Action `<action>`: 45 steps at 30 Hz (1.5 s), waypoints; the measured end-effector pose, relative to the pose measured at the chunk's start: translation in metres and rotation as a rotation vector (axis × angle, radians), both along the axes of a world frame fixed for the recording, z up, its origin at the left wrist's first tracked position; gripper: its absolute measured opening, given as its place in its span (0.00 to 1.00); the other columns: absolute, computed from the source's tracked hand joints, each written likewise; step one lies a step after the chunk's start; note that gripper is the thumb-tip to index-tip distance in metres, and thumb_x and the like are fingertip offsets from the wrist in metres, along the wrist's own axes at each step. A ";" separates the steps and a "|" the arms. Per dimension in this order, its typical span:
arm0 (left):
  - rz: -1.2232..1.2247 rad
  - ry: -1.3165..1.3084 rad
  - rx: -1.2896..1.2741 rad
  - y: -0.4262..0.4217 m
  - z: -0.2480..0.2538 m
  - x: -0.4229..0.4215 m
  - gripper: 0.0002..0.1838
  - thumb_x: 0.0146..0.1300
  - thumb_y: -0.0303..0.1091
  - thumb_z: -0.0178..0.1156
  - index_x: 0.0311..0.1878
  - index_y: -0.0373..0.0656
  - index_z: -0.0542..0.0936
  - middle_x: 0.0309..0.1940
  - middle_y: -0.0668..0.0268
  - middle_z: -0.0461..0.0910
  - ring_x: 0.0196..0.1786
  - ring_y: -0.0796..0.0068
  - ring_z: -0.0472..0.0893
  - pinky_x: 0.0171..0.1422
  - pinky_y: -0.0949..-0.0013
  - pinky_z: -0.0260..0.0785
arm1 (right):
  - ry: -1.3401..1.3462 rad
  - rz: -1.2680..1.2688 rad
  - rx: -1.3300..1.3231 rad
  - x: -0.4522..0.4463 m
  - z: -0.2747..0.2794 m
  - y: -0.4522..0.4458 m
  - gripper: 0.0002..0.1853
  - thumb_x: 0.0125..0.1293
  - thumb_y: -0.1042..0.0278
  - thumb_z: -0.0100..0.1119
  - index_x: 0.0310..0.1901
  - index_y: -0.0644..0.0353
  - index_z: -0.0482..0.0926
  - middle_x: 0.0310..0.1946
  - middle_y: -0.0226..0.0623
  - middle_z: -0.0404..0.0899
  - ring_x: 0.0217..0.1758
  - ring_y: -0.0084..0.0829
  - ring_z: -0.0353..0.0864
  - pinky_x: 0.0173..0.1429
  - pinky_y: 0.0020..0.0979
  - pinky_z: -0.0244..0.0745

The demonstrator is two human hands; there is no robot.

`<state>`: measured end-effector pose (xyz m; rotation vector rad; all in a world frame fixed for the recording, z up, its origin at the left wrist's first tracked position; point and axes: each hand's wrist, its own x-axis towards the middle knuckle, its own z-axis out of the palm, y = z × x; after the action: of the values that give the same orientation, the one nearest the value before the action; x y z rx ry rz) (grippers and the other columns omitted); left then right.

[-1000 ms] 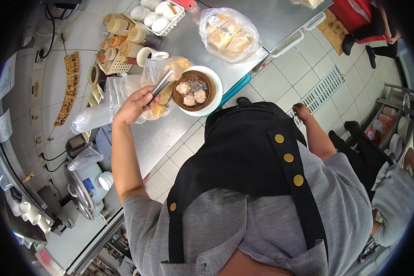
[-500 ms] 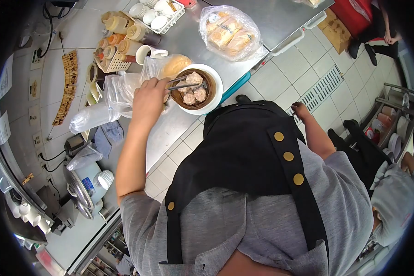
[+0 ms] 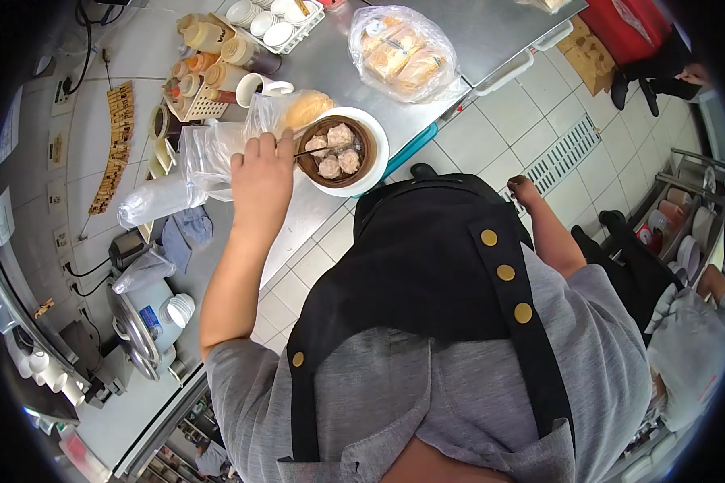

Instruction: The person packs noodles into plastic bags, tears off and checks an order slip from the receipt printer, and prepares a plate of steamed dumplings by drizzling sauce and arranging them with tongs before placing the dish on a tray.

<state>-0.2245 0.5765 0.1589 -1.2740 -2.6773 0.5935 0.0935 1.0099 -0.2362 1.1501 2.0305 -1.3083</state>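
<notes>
A round brown bamboo steamer [image 3: 363, 171] sits on a white plate [image 3: 380, 158] near the counter's edge. Several pinkish shumai dumplings [image 3: 339, 135] lie inside it. My left hand [image 3: 264, 167] is at the steamer's left rim, its fingers closed round metal tongs [image 3: 312, 151]. The tips of the tongs reach in beside the dumplings, and no dumpling is lifted. My right hand [image 3: 525, 193] hangs low at my right side, away from the counter, fingers curled; whatever is inside them, if anything, is hidden.
Clear plastic bags [image 3: 217, 157] lie left of the steamer, beside a white mug [image 3: 258, 88] and a basket of sauce bottles [image 3: 201, 105]. Bagged bread [image 3: 403, 55] lies farther along the counter. Another person [image 3: 689, 354] stands at the right.
My left hand has drawn back slightly to the left with the tongs, which reach less far over the dumplings. The dumplings sit in the steamer. My right hand has barely moved.
</notes>
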 end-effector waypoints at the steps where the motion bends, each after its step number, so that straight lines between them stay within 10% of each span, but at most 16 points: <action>1: -0.005 0.004 0.006 0.001 0.013 0.006 0.22 0.62 0.32 0.57 0.61 0.48 0.80 0.42 0.68 0.77 0.48 0.69 0.77 0.47 0.61 0.67 | -0.002 -0.001 -0.001 0.002 0.000 0.000 0.17 0.70 0.64 0.62 0.54 0.68 0.81 0.37 0.38 0.85 0.29 0.27 0.81 0.34 0.31 0.75; 3: -0.006 0.007 0.014 0.003 0.025 0.011 0.22 0.62 0.32 0.57 0.61 0.48 0.80 0.42 0.69 0.76 0.48 0.70 0.77 0.48 0.62 0.67 | -0.026 -0.023 -0.009 0.004 -0.004 0.001 0.18 0.67 0.62 0.65 0.53 0.66 0.84 0.47 0.49 0.87 0.44 0.40 0.88 0.50 0.38 0.83; 10: -0.265 -0.035 -0.101 0.013 0.018 0.017 0.23 0.61 0.34 0.59 0.61 0.50 0.80 0.43 0.72 0.76 0.50 0.74 0.75 0.49 0.64 0.65 | -0.025 -0.033 0.004 0.002 -0.007 0.002 0.18 0.66 0.63 0.66 0.53 0.66 0.84 0.44 0.48 0.88 0.41 0.39 0.88 0.48 0.38 0.83; 12: -0.286 -0.024 -0.110 0.016 0.013 0.015 0.23 0.61 0.35 0.59 0.60 0.50 0.80 0.43 0.72 0.76 0.50 0.74 0.75 0.49 0.65 0.64 | -0.004 -0.048 -0.038 0.000 -0.003 0.001 0.17 0.70 0.66 0.62 0.54 0.68 0.80 0.37 0.39 0.85 0.27 0.27 0.80 0.30 0.31 0.74; 15: -0.302 -0.011 -0.124 0.017 0.006 0.012 0.22 0.61 0.35 0.59 0.60 0.50 0.81 0.43 0.73 0.76 0.51 0.75 0.75 0.50 0.65 0.64 | 0.006 -0.069 -0.033 0.000 -0.004 0.001 0.19 0.67 0.62 0.66 0.53 0.66 0.83 0.40 0.47 0.87 0.34 0.35 0.85 0.43 0.37 0.82; 24: -0.329 -0.032 -0.109 0.012 -0.009 0.004 0.17 0.61 0.34 0.59 0.54 0.50 0.82 0.42 0.72 0.77 0.49 0.74 0.76 0.50 0.64 0.66 | 0.002 -0.003 -0.007 0.019 -0.005 0.002 0.19 0.70 0.66 0.60 0.56 0.72 0.79 0.40 0.43 0.86 0.32 0.31 0.82 0.41 0.33 0.79; 36: 0.245 -0.932 0.389 -0.052 -0.025 -0.044 0.16 0.68 0.32 0.62 0.57 0.40 0.80 0.45 0.53 0.82 0.52 0.54 0.80 0.59 0.58 0.71 | 0.041 0.057 0.055 0.016 -0.035 0.010 0.21 0.66 0.58 0.64 0.54 0.65 0.84 0.46 0.51 0.87 0.47 0.42 0.88 0.57 0.40 0.80; 45: 0.755 -1.661 0.631 -0.085 -0.015 -0.051 0.21 0.76 0.38 0.57 0.67 0.39 0.75 0.42 0.72 0.80 0.44 0.79 0.74 0.56 0.71 0.69 | -0.025 -0.020 -0.009 -0.005 0.003 -0.001 0.19 0.67 0.61 0.65 0.53 0.66 0.83 0.43 0.50 0.87 0.39 0.39 0.88 0.47 0.38 0.83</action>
<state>-0.2751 0.4914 0.1436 -0.3978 -3.7357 -2.0645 0.0889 1.0091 -0.2336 1.1794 1.9984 -1.3045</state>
